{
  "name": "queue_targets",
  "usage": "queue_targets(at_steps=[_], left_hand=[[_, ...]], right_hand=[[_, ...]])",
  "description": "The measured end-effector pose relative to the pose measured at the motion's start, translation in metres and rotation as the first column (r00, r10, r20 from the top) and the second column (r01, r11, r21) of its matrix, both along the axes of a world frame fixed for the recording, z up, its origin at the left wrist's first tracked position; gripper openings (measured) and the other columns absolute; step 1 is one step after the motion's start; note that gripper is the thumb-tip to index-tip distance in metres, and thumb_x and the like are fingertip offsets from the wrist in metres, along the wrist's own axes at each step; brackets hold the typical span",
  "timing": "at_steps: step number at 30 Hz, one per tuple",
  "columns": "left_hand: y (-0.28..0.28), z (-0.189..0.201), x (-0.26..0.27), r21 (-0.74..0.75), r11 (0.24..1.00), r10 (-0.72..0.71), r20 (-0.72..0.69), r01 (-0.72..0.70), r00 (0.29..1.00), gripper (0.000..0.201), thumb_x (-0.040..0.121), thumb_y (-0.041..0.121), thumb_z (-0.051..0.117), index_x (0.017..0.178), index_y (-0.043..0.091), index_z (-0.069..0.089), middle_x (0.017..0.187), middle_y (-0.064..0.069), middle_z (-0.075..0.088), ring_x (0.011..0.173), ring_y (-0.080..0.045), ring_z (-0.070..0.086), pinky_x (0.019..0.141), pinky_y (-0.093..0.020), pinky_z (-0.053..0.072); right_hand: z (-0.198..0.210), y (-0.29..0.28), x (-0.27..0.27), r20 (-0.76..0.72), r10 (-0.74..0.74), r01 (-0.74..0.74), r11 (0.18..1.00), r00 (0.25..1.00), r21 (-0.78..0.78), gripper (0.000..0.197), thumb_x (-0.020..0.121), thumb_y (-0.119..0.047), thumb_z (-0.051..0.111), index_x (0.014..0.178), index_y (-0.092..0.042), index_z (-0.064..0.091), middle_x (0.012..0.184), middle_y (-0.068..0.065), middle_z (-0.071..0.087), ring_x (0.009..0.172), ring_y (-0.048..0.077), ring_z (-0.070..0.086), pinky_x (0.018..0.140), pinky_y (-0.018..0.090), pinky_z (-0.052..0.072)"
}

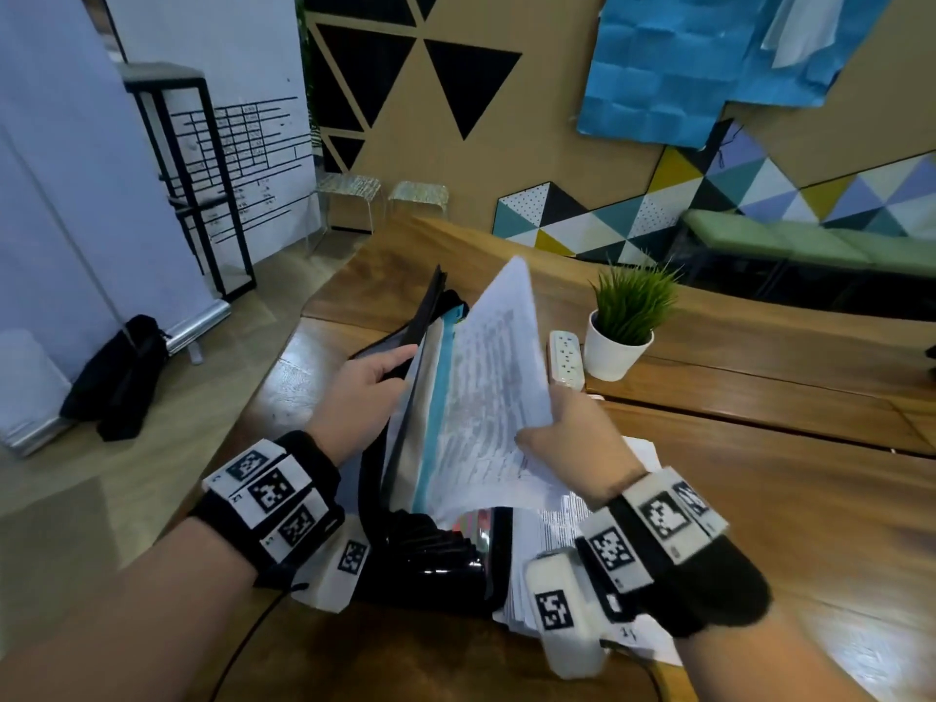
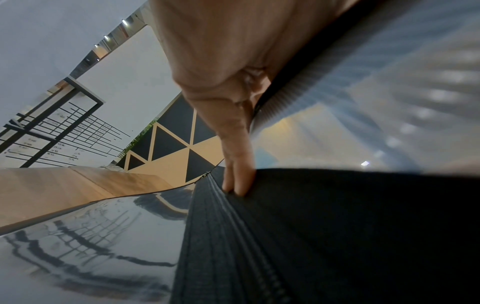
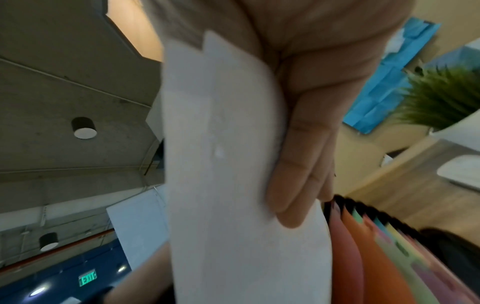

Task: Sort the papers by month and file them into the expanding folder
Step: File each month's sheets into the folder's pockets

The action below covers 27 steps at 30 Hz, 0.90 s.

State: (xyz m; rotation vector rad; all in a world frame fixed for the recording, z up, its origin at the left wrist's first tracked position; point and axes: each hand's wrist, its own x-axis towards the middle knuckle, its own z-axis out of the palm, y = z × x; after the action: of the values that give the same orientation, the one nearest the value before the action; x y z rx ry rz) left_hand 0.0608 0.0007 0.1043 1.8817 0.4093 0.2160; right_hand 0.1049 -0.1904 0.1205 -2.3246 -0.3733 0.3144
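Observation:
A black expanding folder (image 1: 435, 554) stands open on the wooden table, its coloured dividers (image 3: 384, 251) fanned out. My left hand (image 1: 369, 382) grips the folder's black front flap (image 1: 405, 326) and holds a pocket apart; its fingers (image 2: 239, 181) press on the black pleated side (image 2: 337, 226). My right hand (image 1: 572, 438) pinches a sheaf of printed white papers (image 1: 496, 377) by its lower right corner, with the sheets standing tilted in the folder beside a teal divider (image 1: 435, 412). From the right wrist, the fingers (image 3: 298, 185) lie against the papers' blank back (image 3: 228, 164).
More printed papers (image 1: 557, 519) lie stacked on the table (image 1: 759, 499) under my right wrist. A white power strip (image 1: 567, 357) and a potted green plant (image 1: 623, 326) stand just right of the folder. The table's left edge runs close by my left arm.

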Motion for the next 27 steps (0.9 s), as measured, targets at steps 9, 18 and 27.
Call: queue_targets(at_steps=[9,18,27], left_hand=[[0.009,-0.001,-0.001,-0.011,1.0,-0.003,-0.003,0.003,1.0,0.053,0.088,-0.004,0.046,0.134,0.02,0.054,0.114,0.015,0.061,0.114,-0.006,0.057,0.102,-0.028,0.045],[0.008,0.011,0.0,-0.05,0.999,0.002,0.016,-0.001,1.0,0.051,0.089,-0.005,0.044,0.134,0.018,0.053,0.111,0.011,0.06,0.088,-0.001,0.06,0.087,-0.024,0.052],[0.002,0.012,0.002,-0.116,0.993,-0.013,-0.023,0.01,1.0,0.054,0.088,-0.006,0.043,0.135,0.019,0.053,0.114,0.003,0.065,0.093,-0.02,0.065,0.06,-0.014,0.052]], right_hand=[[-0.036,0.029,0.018,-0.002,0.015,-0.015,1.0,1.0,0.008,0.023,0.095,-0.012,0.038,0.072,-0.018,0.036,0.07,-0.003,0.041,0.06,0.006,0.041,0.052,0.016,0.033],[-0.055,0.042,0.028,0.101,0.009,-0.013,0.999,0.995,0.04,0.019,0.095,-0.011,0.039,0.11,-0.003,0.048,0.075,-0.004,0.052,0.058,0.003,0.047,0.049,0.011,0.04],[-0.063,0.045,0.015,-0.144,0.231,-0.24,0.97,0.962,-0.045,0.034,0.099,-0.036,0.033,0.088,-0.021,0.062,0.082,0.005,0.054,0.079,0.019,0.053,0.078,0.029,0.04]])
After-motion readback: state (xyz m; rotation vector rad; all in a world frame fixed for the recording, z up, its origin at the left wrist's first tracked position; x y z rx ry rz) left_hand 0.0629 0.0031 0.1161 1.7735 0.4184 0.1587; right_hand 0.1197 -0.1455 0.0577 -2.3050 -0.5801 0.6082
